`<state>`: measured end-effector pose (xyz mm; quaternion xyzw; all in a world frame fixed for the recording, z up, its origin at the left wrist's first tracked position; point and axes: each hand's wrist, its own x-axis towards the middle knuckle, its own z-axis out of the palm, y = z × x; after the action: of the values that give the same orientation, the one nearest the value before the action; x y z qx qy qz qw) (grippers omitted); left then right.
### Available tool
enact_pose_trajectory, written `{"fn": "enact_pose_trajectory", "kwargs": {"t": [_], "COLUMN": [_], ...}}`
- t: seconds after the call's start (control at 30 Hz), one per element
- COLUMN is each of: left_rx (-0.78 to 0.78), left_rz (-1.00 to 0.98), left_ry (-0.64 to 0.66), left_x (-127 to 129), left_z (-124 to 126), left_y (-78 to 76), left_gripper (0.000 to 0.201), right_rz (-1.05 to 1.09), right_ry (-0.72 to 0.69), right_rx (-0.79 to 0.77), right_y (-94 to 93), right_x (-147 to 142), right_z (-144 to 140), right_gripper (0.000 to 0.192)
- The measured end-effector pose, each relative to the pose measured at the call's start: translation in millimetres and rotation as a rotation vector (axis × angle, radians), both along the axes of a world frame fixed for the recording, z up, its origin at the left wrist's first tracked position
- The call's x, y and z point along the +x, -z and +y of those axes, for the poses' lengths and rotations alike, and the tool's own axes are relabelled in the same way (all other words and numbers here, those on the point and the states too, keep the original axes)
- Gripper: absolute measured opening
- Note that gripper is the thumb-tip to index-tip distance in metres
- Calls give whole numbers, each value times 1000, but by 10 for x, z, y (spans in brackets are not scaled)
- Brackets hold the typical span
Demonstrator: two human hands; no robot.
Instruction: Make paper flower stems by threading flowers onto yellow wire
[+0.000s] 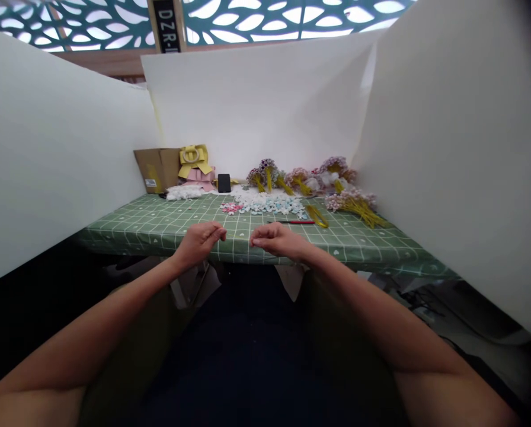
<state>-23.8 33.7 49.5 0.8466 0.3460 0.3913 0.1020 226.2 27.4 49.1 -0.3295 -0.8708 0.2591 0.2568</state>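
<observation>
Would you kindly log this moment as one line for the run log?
left hand pinched, at table front edge | right hand pinched, facing it | held item too small to tell | red-handled tool beyond right hand

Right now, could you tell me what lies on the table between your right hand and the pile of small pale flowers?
In the head view, a thin red-handled tool lies between the right hand and the flower pile.

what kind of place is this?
Probably a small craft workstation for making artificial flowers: a table in a green checked cloth, fenced by white boards, holds bundled flower sprigs, a heap of loose petals and ribbon bows.
</observation>
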Motion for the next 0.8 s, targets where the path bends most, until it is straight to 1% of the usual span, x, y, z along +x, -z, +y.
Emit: {"fn": "enact_pose_trajectory", "kwargs": {"t": [0.03, 0.07, 0.1, 0.13, 0.17, 0.2, 0.23, 0.27, 0.3, 0.33, 0.37, 0.4, 0.43, 0.47, 0.5, 0.53, 0.6, 0.67, 0.7, 0.73, 0.77, 0.8], "left_rx": [111, 178, 196, 160, 65, -83, -263, -456, -624, -756, -842, -887, -899, -875, -812, -702, -364, 23, 187, 309, 378, 387], "left_rz": [32, 61, 82, 92, 85, 58, 15, -57, -140, -222, -291, -332, -336, -313, -265, -208, -113, -52, -28, -3, 23, 43], "left_ry": [11, 15, 8, -13, -45, -80, -108, -128, -126, -112, -83, -51, -28, -17, -19, -29, -46, -34, -22, -15, -20, -35], "left_x": [-5, -5, -2, 6, 15, 25, 34, 41, 45, 48, 49, 51, 52, 53, 54, 52, 40, 16, 3, -8, -15, -17], "left_z": [-29, -49, -54, -45, -22, 11, 49, 87, 120, 146, 162, 170, 168, 160, 144, 123, 65, -4, -35, -58, -68, -64], "left_y": [-37, -62, -72, -64, -38, 2, 49, 99, 144, 181, 206, 219, 221, 213, 196, 171, 102, 22, -13, -38, -49, -44], "left_gripper": [33, 32, 32, 32, 34, 36, 38, 39, 40, 40, 41, 42, 42, 42, 41, 40, 38, 35, 32, 30, 28, 27], "right_rz": [18, 21, 13, -1, -23, -63, -123, -203, -290, -371, -434, -472, -479, -459, -408, -330, -125, 37, 70, 74, 59, 32], "right_ry": [-87, -135, -133, -72, 40, 171, 288, 357, 387, 383, 364, 354, 362, 376, 379, 360, 244, 46, -58, -140, -182, -173], "right_rx": [-133, -217, -237, -186, -74, 84, 267, 447, 608, 733, 813, 850, 846, 808, 739, 638, 347, -14, -178, -300, -359, -346], "right_y": [-42, -69, -76, -62, -30, 15, 67, 118, 163, 200, 228, 246, 254, 253, 240, 216, 135, 33, -11, -40, -52, -43], "right_x": [29, 47, 53, 45, 24, -7, -41, -75, -103, -125, -138, -143, -142, -135, -122, -103, -48, 20, 50, 71, 79, 72], "right_z": [-3, -3, 3, 12, 25, 38, 50, 58, 62, 63, 62, 59, 58, 57, 57, 57, 50, 33, 24, 19, 18, 22], "right_gripper": [27, 29, 29, 27, 25, 23, 20, 18, 17, 18, 20, 22, 24, 24, 23, 21, 21, 26, 28, 29, 30, 30]}}
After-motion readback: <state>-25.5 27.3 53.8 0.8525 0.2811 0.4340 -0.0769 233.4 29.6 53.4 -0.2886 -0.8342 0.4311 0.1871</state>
